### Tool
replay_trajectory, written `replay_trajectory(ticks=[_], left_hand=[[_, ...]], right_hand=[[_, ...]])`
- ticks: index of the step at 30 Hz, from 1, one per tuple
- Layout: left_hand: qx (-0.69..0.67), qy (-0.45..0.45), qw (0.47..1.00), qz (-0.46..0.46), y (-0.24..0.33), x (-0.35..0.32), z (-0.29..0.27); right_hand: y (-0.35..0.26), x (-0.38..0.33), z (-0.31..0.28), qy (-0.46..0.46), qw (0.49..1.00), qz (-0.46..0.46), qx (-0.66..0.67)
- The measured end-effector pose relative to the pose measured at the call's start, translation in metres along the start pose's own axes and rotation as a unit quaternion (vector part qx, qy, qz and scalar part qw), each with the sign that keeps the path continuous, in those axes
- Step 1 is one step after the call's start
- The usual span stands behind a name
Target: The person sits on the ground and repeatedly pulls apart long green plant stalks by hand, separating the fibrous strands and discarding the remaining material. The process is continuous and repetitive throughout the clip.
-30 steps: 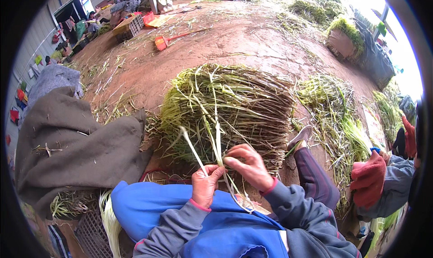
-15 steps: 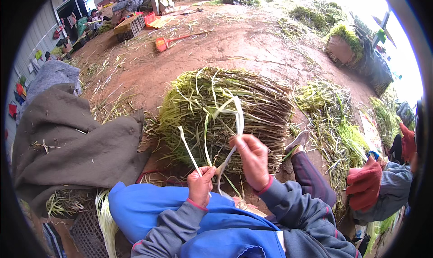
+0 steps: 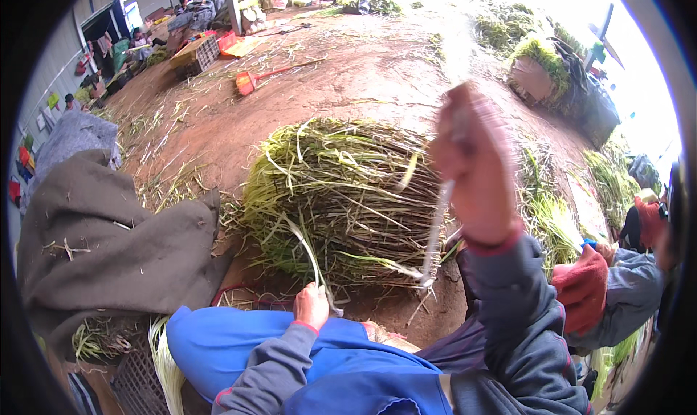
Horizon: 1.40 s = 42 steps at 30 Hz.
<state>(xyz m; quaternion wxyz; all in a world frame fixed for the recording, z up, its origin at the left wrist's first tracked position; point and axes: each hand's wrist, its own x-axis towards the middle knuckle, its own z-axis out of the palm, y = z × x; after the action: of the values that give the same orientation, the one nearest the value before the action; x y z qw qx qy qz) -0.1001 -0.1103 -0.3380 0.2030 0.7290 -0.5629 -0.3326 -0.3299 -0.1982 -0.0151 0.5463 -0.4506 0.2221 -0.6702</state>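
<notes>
floor: bare brown earth (image 3: 348, 74) | far wall (image 3: 51, 74): grey | daylight

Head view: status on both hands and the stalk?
Right hand raised, blurred, pinching pale stalk. Left hand low, gripping green stalk. Stalk pile ahead; nothing blocking.

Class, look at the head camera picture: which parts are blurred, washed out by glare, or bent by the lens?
Head view: the raised right hand is smeared by motion blur; the left hand and the pile of green stalks are sharp. Glare bleaches the upper right. The fisheye lens curves the dirt floor, and a black rim frames the picture.
</notes>
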Motion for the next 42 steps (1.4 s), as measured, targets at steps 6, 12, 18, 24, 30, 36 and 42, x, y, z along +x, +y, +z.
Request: replay_trajectory(ticks=[6, 12, 18, 24, 30, 36, 42], left_hand=[[-0.534, -0.121, 0.837, -0.003, 0.059, -0.038, 0.001], [-0.681, -0.275, 0.611, -0.297, 0.084, -0.044, -0.053], [-0.776, 0.140, 0.606, 0.105, 0.074, -0.021, -0.179], [-0.724, -0.007, 0.668, -0.169, 0.068, -0.008, -0.112], [-0.661, -0.125, 0.708, -0.216, 0.063, -0.018, -0.047], [-0.639, -0.215, 0.710, -0.205, 0.051, -0.028, -0.035], [-0.630, -0.232, 0.721, -0.170, 0.055, -0.038, -0.051]], right_hand=[[0.175, -0.044, -0.016, 0.101, 0.973, 0.185, -0.089], [0.239, -0.059, -0.052, 0.053, 0.949, 0.205, -0.232], [0.215, -0.019, -0.158, 0.075, 0.658, -0.043, -0.748], [0.222, -0.023, -0.177, -0.028, 0.558, -0.081, -0.826], [0.185, -0.106, -0.104, -0.092, 0.790, 0.162, -0.584], [0.172, -0.185, -0.052, -0.091, 0.834, 0.213, -0.500], [0.169, -0.188, -0.047, -0.091, 0.888, 0.178, -0.415]])
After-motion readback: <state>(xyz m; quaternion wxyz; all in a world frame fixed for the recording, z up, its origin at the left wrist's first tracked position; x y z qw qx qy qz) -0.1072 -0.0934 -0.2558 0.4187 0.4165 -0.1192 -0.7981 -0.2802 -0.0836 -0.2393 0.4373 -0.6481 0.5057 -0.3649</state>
